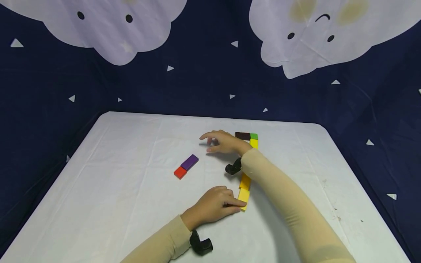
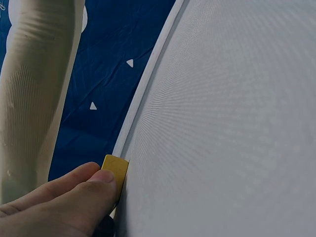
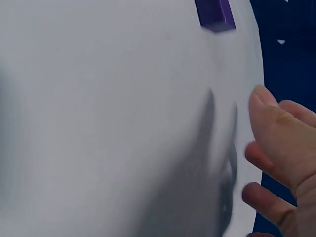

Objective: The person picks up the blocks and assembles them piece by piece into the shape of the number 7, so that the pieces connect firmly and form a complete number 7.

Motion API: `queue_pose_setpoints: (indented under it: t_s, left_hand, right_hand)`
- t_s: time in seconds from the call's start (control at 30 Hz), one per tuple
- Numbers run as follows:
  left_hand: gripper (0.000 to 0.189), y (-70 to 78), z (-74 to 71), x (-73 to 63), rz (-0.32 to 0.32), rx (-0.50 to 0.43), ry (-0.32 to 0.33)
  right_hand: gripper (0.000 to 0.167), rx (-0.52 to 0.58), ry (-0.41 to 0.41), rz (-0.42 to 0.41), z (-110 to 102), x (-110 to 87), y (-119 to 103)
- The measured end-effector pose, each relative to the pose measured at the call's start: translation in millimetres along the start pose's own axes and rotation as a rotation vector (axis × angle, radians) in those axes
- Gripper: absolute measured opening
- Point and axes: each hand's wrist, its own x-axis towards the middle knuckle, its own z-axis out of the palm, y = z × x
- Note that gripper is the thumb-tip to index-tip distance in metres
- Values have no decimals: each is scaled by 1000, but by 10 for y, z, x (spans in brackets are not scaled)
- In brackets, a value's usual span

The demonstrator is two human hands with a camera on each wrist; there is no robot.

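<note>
In the head view my left hand (image 1: 213, 204) is at the near end of a row of blocks, its index finger and thumb pinching the end of a light yellow block (image 1: 243, 195). The left wrist view shows thumb and fingertip against that yellow block (image 2: 115, 170). An orange-yellow block (image 1: 245, 180) adjoins it. My right hand (image 1: 223, 141) reaches over the table, fingers spread and loosely bent, holding nothing. To its left lie a purple block (image 1: 189, 162) and a red block (image 1: 180, 172), end to end. The right forearm hides the row's middle.
At the row's far end, a dark brown block (image 1: 242, 136) meets a green block (image 1: 254, 136), with a yellow block (image 1: 254, 143) below. A white cloth covers the table (image 1: 115, 175). Behind it hangs a dark blue curtain (image 1: 197, 91) with clouds and triangles.
</note>
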Motion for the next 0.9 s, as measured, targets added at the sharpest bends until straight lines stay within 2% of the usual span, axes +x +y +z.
queue_pose_setpoints:
  t_s: [0.17, 0.27, 0.6, 0.9]
  left_hand:
    - [24, -1, 10, 3, -2, -3, 1]
    - [24, -1, 10, 2, -2, -7, 5]
    - [24, -2, 6, -10, -8, 6, 6]
    - [24, -1, 8, -6, -5, 8, 10]
  right_hand:
    - [52, 53, -103, -62, 89, 56, -71]
    - [52, 68, -134, -93, 128, 87, -112]
    - [48, 31, -184, -130, 207, 137, -360]
    - [46, -4, -210, -174, 254, 150, -455]
